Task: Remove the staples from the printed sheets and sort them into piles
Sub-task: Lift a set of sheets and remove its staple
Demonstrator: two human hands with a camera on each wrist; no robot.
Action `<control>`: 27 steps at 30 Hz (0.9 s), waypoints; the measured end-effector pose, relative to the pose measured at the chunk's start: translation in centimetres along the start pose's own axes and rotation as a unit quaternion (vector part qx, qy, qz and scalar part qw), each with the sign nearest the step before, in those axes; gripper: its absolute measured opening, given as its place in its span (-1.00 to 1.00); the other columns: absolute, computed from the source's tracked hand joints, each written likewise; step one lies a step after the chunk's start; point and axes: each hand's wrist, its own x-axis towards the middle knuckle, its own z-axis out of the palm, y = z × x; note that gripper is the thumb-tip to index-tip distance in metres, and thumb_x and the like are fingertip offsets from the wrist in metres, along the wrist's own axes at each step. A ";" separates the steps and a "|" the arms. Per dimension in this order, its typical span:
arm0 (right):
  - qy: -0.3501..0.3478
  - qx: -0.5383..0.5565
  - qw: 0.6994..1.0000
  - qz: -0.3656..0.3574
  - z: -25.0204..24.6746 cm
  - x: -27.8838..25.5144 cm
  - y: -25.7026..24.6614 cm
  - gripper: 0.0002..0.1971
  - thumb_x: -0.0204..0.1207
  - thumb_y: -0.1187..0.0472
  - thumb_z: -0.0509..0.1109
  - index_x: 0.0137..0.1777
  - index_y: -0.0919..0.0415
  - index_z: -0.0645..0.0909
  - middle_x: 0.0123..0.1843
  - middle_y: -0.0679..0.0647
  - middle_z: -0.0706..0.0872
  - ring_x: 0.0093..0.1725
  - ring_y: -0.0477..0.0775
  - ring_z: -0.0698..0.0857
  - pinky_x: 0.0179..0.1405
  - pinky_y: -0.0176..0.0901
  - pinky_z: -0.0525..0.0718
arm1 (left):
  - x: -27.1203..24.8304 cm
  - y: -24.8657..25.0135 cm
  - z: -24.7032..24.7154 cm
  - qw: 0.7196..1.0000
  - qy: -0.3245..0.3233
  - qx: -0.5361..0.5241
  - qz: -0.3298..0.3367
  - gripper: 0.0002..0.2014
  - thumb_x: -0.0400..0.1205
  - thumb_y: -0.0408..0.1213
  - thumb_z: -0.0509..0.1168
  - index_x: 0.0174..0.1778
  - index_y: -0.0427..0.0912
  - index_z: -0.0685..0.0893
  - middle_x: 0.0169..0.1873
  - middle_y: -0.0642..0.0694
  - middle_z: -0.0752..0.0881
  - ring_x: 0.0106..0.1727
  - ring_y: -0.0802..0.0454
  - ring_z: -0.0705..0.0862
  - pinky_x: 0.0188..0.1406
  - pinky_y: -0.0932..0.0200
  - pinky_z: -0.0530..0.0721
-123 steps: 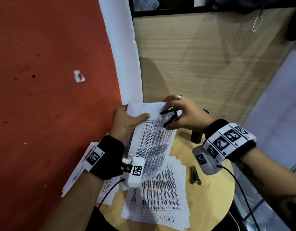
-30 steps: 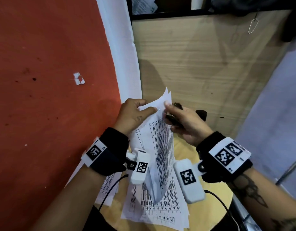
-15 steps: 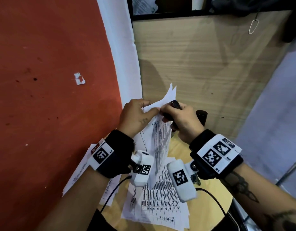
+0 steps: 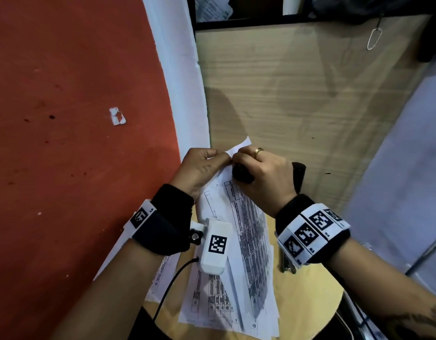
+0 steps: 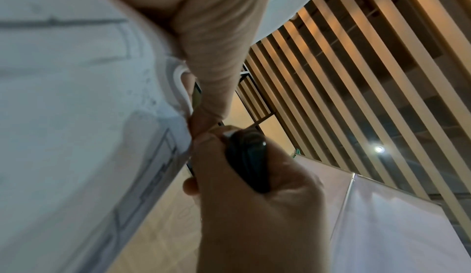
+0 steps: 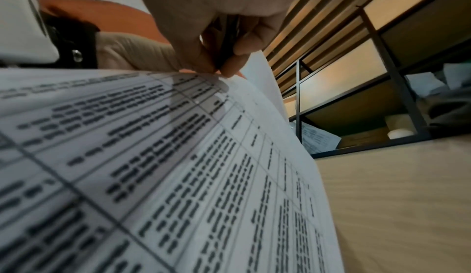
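Observation:
I hold a set of printed sheets (image 4: 246, 231) lifted above the round wooden table (image 4: 307, 298). My left hand (image 4: 202, 168) pinches their top corner between thumb and fingers. My right hand (image 4: 258, 173) grips a black staple remover (image 4: 240, 174) in the palm, and its fingertips meet the left hand's at that same corner. In the left wrist view the staple remover (image 5: 248, 156) sits in the right hand (image 5: 254, 206) beside the paper edge (image 5: 178, 87). In the right wrist view the fingers (image 6: 229, 55) touch the sheet (image 6: 178, 156). No staple is visible.
More printed sheets (image 4: 212, 305) lie in piles on the table under my hands. A metal stapler (image 4: 286, 265) lies on the table at the right, and a black cylinder (image 4: 299, 175) stands behind my right hand. A red wall (image 4: 64, 119) is at the left, a wooden panel (image 4: 298, 94) ahead.
The held sheets have turned from edge-on to flatter, facing up. My right hand has rolled over the corner, with the staple remover tucked in the palm, and both hands now meet at the top corner.

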 end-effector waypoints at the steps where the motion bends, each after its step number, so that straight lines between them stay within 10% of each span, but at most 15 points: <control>1: -0.001 -0.017 1.000 -0.016 -0.2 0.0 0.2 -0.76 0.27 0.16 0.25 -0.27 0.20 0.75 -0.26 0.05 0.78 -0.46 0.13 0.69 -0.61 -0.31 0.47 | 0.1 -0.1 0.0 1.000 -0.002 -0.005 -0.007 -0.54 0.55 -0.46 0.30 -0.71 -0.11 0.62 -0.61 -0.03 0.49 -0.60 0.17 0.43 -0.55 0.32 0.38; 6: -0.026 -0.020 0.999 -0.034 -0.4 -0.2 0.9 -0.77 0.29 0.14 0.27 -0.24 0.17 0.75 -0.22 0.04 0.79 -0.39 0.13 0.73 -0.58 -0.25 0.54 | 0.2 -0.1 0.1 1.000 -0.020 0.012 -0.006 -0.58 0.55 -0.44 0.32 -0.67 -0.09 0.65 -0.59 -0.03 0.52 -0.57 0.14 0.46 -0.50 0.27 0.40; 9: -0.037 0.118 0.984 0.130 -0.5 0.3 1.4 -0.77 0.25 0.07 0.30 -0.28 0.16 0.73 -0.28 0.10 0.77 -0.32 0.20 0.74 -0.40 -0.03 0.67 | -0.2 0.7 -0.2 0.997 -0.061 0.029 0.032 -0.71 0.56 -0.45 0.35 -0.46 -0.08 0.75 -0.50 0.05 0.72 -0.45 0.19 0.64 -0.39 0.34 0.57; 14: -0.135 0.390 0.835 0.364 -1.6 1.7 1.6 -0.82 0.43 0.45 0.40 -0.37 0.27 0.61 -0.50 0.09 0.59 -0.64 -0.20 0.51 -0.60 -0.44 0.44 | 0.0 1.1 -0.8 0.988 -0.069 0.108 0.082 -0.86 0.34 -0.05 0.47 -0.30 -0.01 0.79 -0.30 0.03 0.79 -0.24 0.10 0.70 -0.10 0.10 0.57; 17: -0.187 0.408 0.802 0.393 -2.1 1.5 1.7 -0.80 0.47 0.44 0.38 -0.36 0.21 0.59 -0.48 0.04 0.61 -0.65 -0.19 0.49 -0.60 -0.43 0.38 | 0.3 1.2 -1.5 0.978 -0.052 0.172 0.105 -0.93 0.33 0.02 0.41 -0.41 0.17 0.76 -0.44 0.19 0.73 -0.35 0.23 0.64 -0.20 0.14 0.54; 20: -0.201 0.341 0.824 0.406 -1.6 0.7 3.0 -0.81 0.45 0.40 0.40 -0.36 0.22 0.58 -0.41 0.16 0.62 -0.61 -0.16 0.55 -0.57 -0.38 0.51 | 0.5 1.8 -2.3 0.951 -0.045 0.270 0.142 -0.89 0.35 0.09 0.35 -0.48 0.27 0.70 -0.48 0.28 0.69 -0.31 0.13 0.65 -0.17 0.06 0.57; 23: -0.284 0.051 0.898 0.333 -0.6 -0.8 4.4 -0.86 0.40 0.20 0.41 -0.37 0.12 0.60 -0.24 0.23 0.73 -0.20 0.18 0.70 -0.29 -0.11 0.58 | 1.1 1.8 -3.4 0.930 -0.052 0.326 0.163 -0.56 0.28 0.27 0.27 -0.21 0.01 0.79 -0.21 0.04 0.78 -0.05 -0.11 0.74 0.04 -0.05 0.66; 27: -0.362 -0.066 0.880 0.301 0.2 -2.4 4.6 -0.88 0.42 0.17 0.32 -0.09 0.13 0.64 0.00 0.24 0.72 0.07 0.30 0.67 -0.17 -0.09 0.50 | 1.6 1.6 -4.2 0.912 -0.072 0.354 0.193 -0.47 0.35 0.22 0.27 -0.07 -0.17 0.79 -0.07 -0.20 0.80 0.05 -0.20 0.74 0.08 -0.09 0.65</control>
